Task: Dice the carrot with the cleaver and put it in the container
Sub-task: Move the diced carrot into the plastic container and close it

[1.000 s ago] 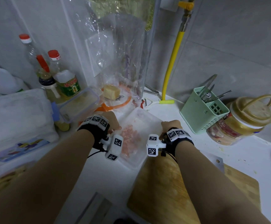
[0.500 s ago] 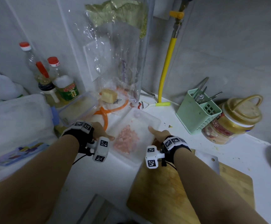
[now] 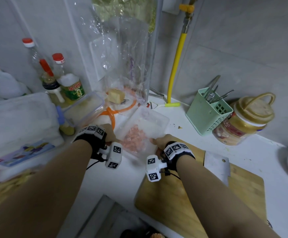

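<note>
My left hand (image 3: 109, 134) is at the left side of the box (image 3: 158, 121). My right hand (image 3: 158, 142) holds the near right corner of the box, with my thumb on its rim. I cannot tell how my left fingers lie, because my wrist band hides them. The box is clear and sits on the white tabletop (image 3: 200, 141), a bit blurry at the near end. The carrot bits (image 3: 133, 140) are in the box, in a pink-orange heap near me. The cleaver (image 3: 216, 164) lies flat on the board (image 3: 182, 203), to the right of my right arm. No hand touches it. A green basket (image 3: 207, 115) with tools stands by the wall, and a jar (image 3: 243, 124) with a gold lid is just beside it. Bottles (image 3: 71, 83) stand at the back left.
</note>
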